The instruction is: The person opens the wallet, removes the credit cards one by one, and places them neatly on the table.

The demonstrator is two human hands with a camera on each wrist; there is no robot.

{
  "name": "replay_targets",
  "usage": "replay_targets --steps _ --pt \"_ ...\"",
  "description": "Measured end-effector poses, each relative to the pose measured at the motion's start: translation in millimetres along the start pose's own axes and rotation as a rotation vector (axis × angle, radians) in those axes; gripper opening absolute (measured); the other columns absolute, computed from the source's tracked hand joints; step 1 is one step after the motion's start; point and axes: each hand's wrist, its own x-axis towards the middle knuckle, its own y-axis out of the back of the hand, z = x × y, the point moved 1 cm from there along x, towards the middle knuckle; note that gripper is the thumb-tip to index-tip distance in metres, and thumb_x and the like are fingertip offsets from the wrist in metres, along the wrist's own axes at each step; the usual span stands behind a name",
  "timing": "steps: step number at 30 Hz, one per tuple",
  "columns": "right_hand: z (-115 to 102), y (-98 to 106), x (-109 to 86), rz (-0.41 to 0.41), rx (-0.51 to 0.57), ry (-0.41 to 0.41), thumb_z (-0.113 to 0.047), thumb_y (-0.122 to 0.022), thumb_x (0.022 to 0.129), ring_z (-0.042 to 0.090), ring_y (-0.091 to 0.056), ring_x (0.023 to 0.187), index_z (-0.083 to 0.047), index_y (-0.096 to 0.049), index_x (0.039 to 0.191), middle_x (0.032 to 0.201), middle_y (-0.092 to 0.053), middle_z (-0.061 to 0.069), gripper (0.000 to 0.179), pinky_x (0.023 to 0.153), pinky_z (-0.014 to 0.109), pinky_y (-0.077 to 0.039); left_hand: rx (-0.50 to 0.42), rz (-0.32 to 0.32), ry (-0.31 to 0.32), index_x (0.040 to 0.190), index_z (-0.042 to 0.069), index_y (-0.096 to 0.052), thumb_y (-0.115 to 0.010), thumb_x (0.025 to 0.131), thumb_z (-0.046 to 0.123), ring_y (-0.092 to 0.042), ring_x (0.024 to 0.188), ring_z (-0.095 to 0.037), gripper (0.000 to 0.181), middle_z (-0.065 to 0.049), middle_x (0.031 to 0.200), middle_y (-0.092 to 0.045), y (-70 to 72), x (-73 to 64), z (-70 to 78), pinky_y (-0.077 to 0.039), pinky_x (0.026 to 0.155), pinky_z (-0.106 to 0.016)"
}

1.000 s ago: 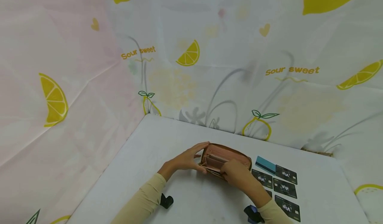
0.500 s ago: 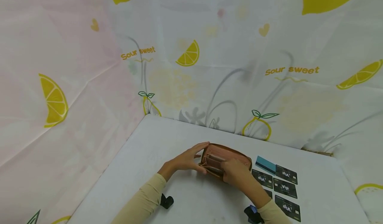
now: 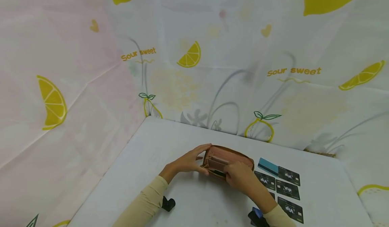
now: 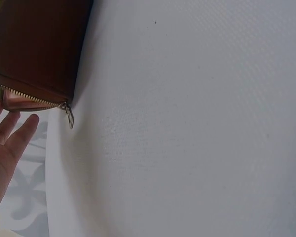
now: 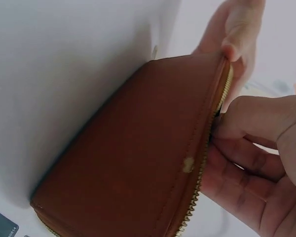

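A brown zip-around wallet (image 3: 229,154) is unzipped on the white table, its pinkish lining and divided pockets facing up in the head view. My left hand (image 3: 186,161) grips its left end, thumb at the near edge and fingers along the far edge. My right hand (image 3: 243,179) reaches into the opening from the right; thumb and curled fingers (image 5: 227,170) pinch at the inside just behind the near zip. A dark strip shows in the front pocket beside that hand. What lies between those fingertips is hidden. A zip pull (image 4: 70,117) hangs at the wallet's corner.
Right of the wallet lie several black Vip cards (image 3: 287,189) and a blue card (image 3: 268,167), some partly under the right forearm. Black wrist-worn pieces show by the left sleeve (image 3: 168,204) and right sleeve (image 3: 258,217). A lemon-print backdrop (image 3: 188,85) stands behind the table.
The wallet's front pocket gapes more, and a dark strip shows in it where pale edges showed before. The right hand has shifted only slightly; the left keeps its hold.
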Motion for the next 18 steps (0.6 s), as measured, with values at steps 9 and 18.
replay_targets --steps 9,18 --pt "-3 6 1.6 -0.009 0.007 -0.022 0.004 -0.073 0.075 0.002 -0.039 0.053 -0.015 -0.063 0.066 0.06 -0.048 -0.01 0.023 0.047 0.02 -0.036 0.001 -0.001 -0.021 0.157 0.012 -0.016 -0.086 0.074 0.031 -0.021 0.145 -0.016 0.111 0.0 0.162 -0.015 -0.4 1.5 -2.7 -0.04 0.109 -0.039" --pt "0 26 -7.2 0.039 -0.02 -0.055 0.003 -0.072 0.079 0.01 -0.057 0.066 -0.012 -0.073 0.082 0.075 -0.064 -0.003 0.015 0.056 0.027 -0.052 -0.003 -0.002 -0.006 0.158 0.012 -0.016 -0.087 0.074 0.03 -0.02 0.145 -0.013 0.111 0.006 0.161 -0.014 0.1 0.6 -3.0 -0.039 0.11 -0.037"
